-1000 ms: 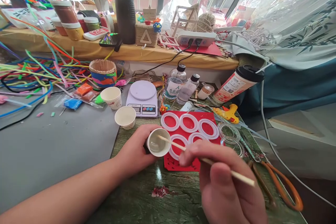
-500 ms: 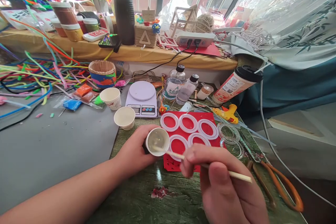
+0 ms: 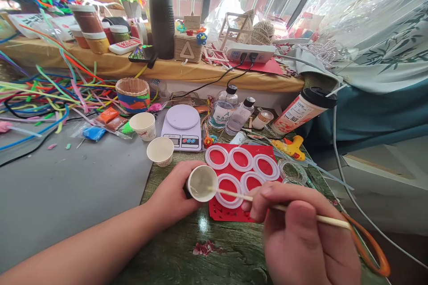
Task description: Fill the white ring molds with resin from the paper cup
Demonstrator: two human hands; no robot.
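My left hand (image 3: 177,191) is wrapped round a paper cup (image 3: 202,183), tilted so that its opening faces me. Cloudy, clear-looking liquid shows inside the cup. Between the thumb and fingers of my right hand (image 3: 301,227) is a thin wooden stick (image 3: 234,194), its far end reaching over the rim into the cup. Just right of the cup, several white ring-shaped molds (image 3: 228,190) lie on a red sheet (image 3: 230,214), partly covered by my right hand. Two more paper cups (image 3: 160,151) stand behind my left hand.
A kitchen scale (image 3: 181,127) and two bottles (image 3: 220,109) stand farther back. To the right are a yellow glue gun (image 3: 289,147), clear rings (image 3: 292,171), a leaning drink cup (image 3: 302,109) and an orange tool handle (image 3: 371,247). Pipe cleaners (image 3: 36,93) are heaped at left.
My right hand has moved right and slightly down, drawing the stick partly back from the cup. My left hand still holds the cup in nearly the same place.
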